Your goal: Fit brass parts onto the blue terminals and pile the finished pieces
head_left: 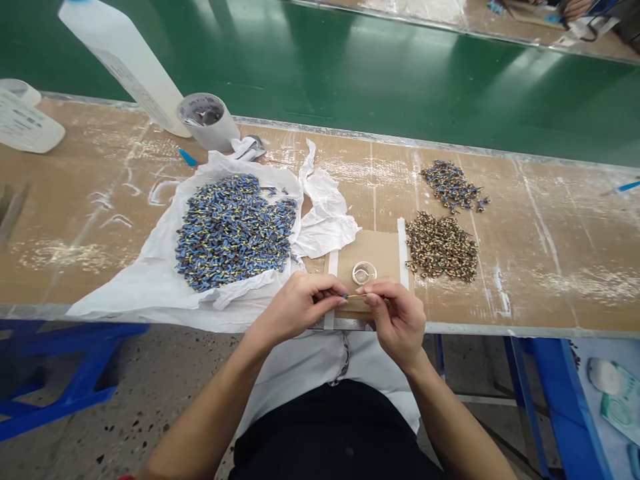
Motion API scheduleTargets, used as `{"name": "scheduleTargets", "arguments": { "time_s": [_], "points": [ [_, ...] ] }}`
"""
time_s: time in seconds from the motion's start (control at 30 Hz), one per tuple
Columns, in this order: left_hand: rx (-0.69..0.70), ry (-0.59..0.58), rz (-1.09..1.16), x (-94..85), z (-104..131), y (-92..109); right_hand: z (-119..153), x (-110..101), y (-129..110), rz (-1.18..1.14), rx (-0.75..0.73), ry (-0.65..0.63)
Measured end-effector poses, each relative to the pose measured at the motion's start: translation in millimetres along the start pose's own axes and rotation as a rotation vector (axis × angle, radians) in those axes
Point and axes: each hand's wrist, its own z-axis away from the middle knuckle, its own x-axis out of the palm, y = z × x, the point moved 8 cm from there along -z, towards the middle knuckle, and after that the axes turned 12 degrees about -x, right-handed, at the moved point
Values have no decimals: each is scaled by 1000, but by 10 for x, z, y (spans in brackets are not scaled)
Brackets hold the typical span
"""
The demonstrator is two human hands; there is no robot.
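Between thumb and finger, my left hand (306,301) pinches a small blue piece (345,296). Closed on a thin yellowish stick (357,295), my right hand (395,313) meets it from the right, the stick's tip at or very near the blue piece. Just beyond my fingertips, a small round clear dish (364,273) rests on a cardboard pad (375,247). Left of it, a big pile of small blue and yellow pieces (233,233) lies on white cloth (150,273). To the right lie a pile of brown and tan pieces (443,247) and a smaller blue-brown pile (453,185).
A crumpled white cloth (327,213) lies beside the big pile. At the back left stand a tall plastic bottle (130,67), a tape roll (213,127) and another translucent container (30,123). A blue stool (65,380) is below the table. Another person's hand (577,9) shows across the green strip.
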Motion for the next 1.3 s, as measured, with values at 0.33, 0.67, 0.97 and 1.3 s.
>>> {"name": "scheduleTargets", "arguments": {
  "time_s": [0.33,0.67,0.97,1.3],
  "points": [
    [0,1,-10,2,4,-14,-13,-1,-12,-13,4,-4],
    [-18,23,29,-12,1,-64,-164,-304,48,307,-28,84],
    [-12,55,-29,-45,-4,-70,-193,-282,56,313,-49,-58],
    [-3,61,-39,-45,-11,-108,87,-1054,308,759,203,-29]
  ]
}}
